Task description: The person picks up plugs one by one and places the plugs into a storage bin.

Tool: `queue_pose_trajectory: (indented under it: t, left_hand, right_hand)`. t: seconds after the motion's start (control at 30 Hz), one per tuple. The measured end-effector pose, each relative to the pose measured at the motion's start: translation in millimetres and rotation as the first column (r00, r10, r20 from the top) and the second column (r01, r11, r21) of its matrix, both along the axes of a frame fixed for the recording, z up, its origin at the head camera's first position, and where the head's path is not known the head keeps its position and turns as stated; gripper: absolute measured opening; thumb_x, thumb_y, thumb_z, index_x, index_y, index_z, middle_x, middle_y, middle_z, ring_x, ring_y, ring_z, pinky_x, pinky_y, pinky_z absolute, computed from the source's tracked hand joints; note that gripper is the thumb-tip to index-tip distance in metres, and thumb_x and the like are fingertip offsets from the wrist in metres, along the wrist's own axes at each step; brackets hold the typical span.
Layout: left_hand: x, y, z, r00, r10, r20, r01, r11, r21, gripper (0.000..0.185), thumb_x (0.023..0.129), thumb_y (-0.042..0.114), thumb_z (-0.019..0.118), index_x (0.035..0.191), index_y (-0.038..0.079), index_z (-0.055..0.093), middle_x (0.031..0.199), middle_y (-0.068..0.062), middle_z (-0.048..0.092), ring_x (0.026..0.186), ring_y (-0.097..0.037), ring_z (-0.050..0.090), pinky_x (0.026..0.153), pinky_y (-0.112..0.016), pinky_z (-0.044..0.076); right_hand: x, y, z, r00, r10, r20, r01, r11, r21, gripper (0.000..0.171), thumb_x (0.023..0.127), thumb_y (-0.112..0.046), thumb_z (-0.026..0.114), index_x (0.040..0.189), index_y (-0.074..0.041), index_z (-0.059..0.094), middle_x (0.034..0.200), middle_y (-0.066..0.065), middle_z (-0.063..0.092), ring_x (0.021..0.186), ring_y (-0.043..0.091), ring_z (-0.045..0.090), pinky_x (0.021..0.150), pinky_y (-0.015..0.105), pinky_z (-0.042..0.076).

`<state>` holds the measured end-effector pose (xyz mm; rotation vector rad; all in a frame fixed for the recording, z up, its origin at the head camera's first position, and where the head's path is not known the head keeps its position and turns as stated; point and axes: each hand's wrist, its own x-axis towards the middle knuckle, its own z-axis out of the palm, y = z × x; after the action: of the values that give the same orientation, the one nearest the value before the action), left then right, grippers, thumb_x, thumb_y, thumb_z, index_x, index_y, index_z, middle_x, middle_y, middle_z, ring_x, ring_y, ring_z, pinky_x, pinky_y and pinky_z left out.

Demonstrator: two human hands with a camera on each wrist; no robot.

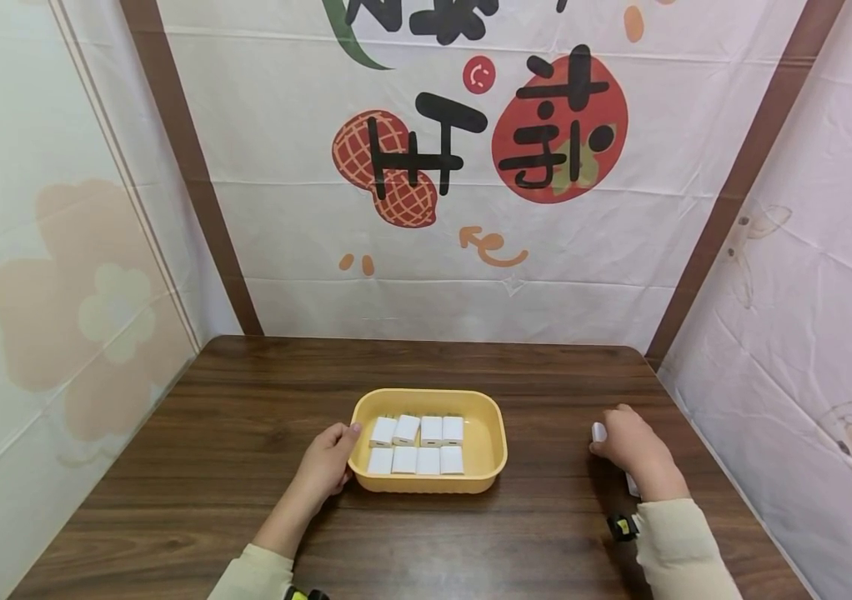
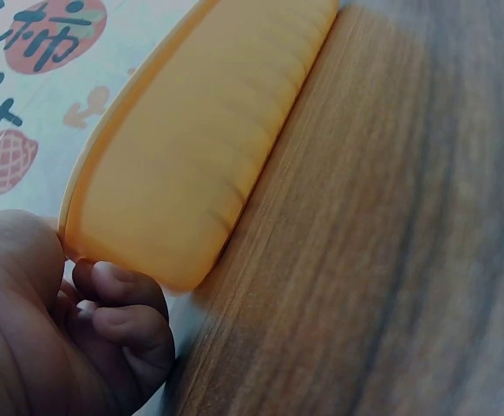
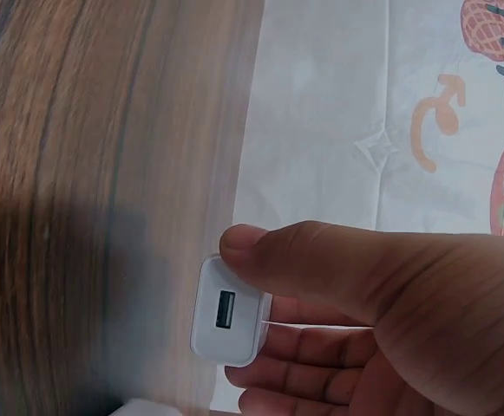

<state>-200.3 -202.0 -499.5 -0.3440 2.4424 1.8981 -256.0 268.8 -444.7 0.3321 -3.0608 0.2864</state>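
A yellow plastic tray (image 1: 483,446) stands on the brown table, with two rows of white USB chargers (image 1: 432,430) in its left and middle part. My left hand (image 1: 327,462) grips the tray's left rim, thumb over the edge and fingers curled beneath it, as the left wrist view shows. Far to the right, my right hand (image 1: 634,450) pinches a white USB charger (image 3: 226,310) between thumb and fingers. Its USB port faces the right wrist camera. Another white piece (image 1: 632,485) lies on the table, partly hidden below this hand.
The wood-grain table (image 1: 283,367) reaches back to a printed white cloth (image 1: 283,217). More cloth hangs along the left and right sides. Bare yellow floor shows at the tray's right end. A dark band with a yellow-green patch (image 1: 623,527) sits by my right sleeve.
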Motion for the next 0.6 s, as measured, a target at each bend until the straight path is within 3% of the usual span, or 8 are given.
queue_pose_trajectory:
  t: [0.37,0.6]
  left_hand:
    - [-0.1,-0.5,-0.1,1.000,0.003,-0.001,-0.003,1.000,-0.003,0.044,0.108,0.046,0.048,0.099,0.003,0.059,0.057,-0.003,0.048,0.047,-0.015,0.045,0.040,-0.023,0.034]
    - [-0.5,-0.8,-0.8,1.000,0.003,0.001,-0.003,1.000,-0.004,0.045,0.108,0.046,0.048,0.100,0.003,0.059,0.056,-0.003,0.048,0.047,-0.015,0.045,0.040,-0.024,0.034]
  right_hand:
    - [-1.0,-11.6,3.4,1.000,0.021,-0.014,-0.021,0.999,-0.027,0.037,0.083,-0.016,0.082,0.106,0.008,0.067,0.111,0.028,0.059,0.082,0.030,0.062,0.074,0.051,0.054]
    - [2.8,-21.3,9.8,0.995,0.033,-0.089,-0.035,0.999,-0.024,0.038,0.081,-0.017,0.084,0.103,0.007,0.065,0.098,0.021,0.060,0.075,0.028,0.060,0.069,0.048,0.054]
